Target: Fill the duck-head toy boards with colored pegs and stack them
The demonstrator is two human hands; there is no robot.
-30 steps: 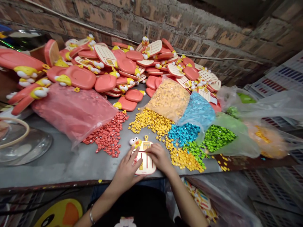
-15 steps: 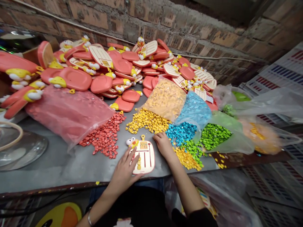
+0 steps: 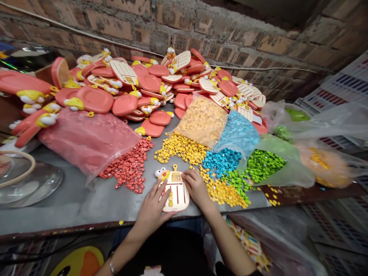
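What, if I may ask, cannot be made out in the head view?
All in the head view:
Part of the left side of the cream board: covered by the left hand.
What, if anything, lies beneath the right hand: the hand covers it.
Markings on the small panel: too small to read.
The rest of the clear vessel: cut off by the left edge.

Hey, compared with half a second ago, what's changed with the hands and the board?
The right hand has moved back down and left, from just off the upper right corner of the board to over that corner; whether it holds anything is hidden. The left hand stayed on the board, and the red pieces stayed heaped.
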